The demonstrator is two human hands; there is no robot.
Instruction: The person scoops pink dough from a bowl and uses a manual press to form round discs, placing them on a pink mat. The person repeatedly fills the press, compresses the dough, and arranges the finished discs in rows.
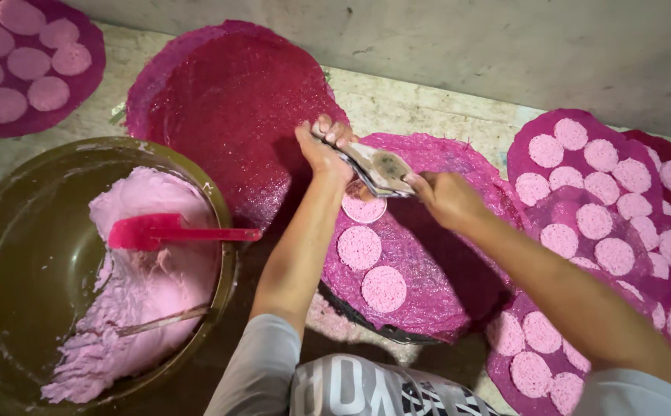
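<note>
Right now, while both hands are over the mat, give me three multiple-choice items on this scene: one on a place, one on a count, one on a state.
1. Where does the red spatula lie?
A. In the bowl of pink batter
B. On the bare magenta mat
C. On the floor

2. How many finished pink discs lie clear on the mat under the hands?
A. Seven
B. None
C. Two, plus one under the tool

3. What are the hands doing?
A. Hanging empty
B. Both gripping the metal tool
C. Stirring batter

Answers: 1 A, its blade rests on the batter. 2 C, two lie free below the tool. 3 B, the left hand and right hand hold its two ends.
</note>
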